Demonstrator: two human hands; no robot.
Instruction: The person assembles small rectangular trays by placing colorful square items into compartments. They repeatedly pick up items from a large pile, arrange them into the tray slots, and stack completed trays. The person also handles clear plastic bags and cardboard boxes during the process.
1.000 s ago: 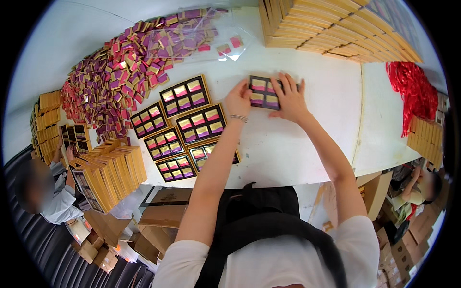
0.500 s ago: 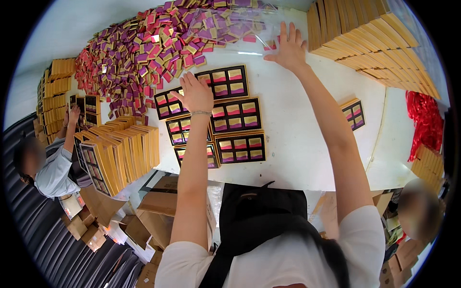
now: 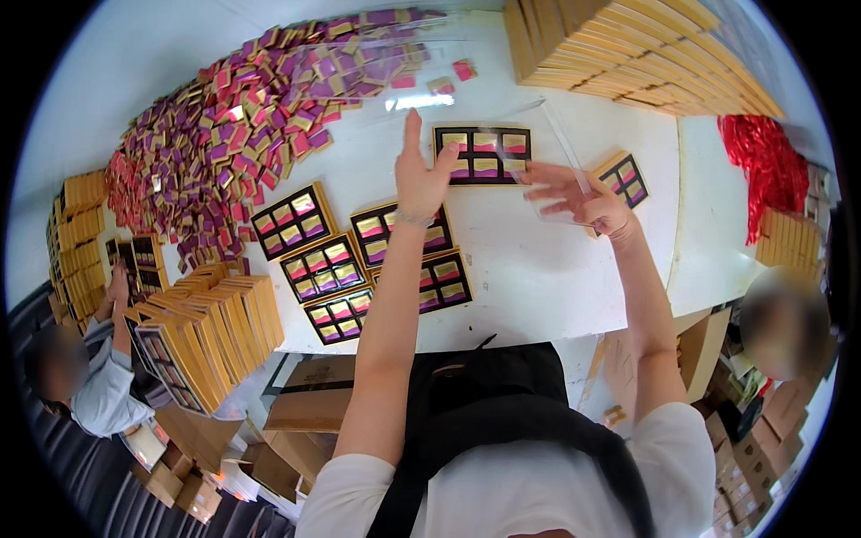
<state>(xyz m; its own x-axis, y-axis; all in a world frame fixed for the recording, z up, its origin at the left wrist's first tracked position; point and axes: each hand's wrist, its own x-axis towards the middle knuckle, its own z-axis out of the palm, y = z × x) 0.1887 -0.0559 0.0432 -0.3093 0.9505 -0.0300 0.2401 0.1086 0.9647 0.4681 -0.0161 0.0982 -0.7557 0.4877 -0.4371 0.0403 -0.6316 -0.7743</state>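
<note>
My right hand (image 3: 578, 197) grips a clear plastic cover (image 3: 549, 151) by its right edge. It hangs just above a black tray (image 3: 482, 154) of six pink, gold and purple packets. My left hand (image 3: 421, 175) is raised with straight fingers and holds the cover's left edge. Below my left wrist lies another filled tray (image 3: 381, 229). More filled trays (image 3: 323, 267) lie in rows to the left of my arm. One tray (image 3: 621, 177) in a gold box sits just beyond my right hand.
Loose pink and purple packets (image 3: 269, 108) are heaped on the far left of the white table (image 3: 538, 269). Gold boxes are stacked at far right (image 3: 628, 54) and near left (image 3: 211, 332). Red material (image 3: 762, 170) lies at right. People sit at left (image 3: 90, 394) and right (image 3: 780, 323).
My right hand has come back from the far edge of the table with a clear cover. My left hand has lifted off a tray and met the cover.
</note>
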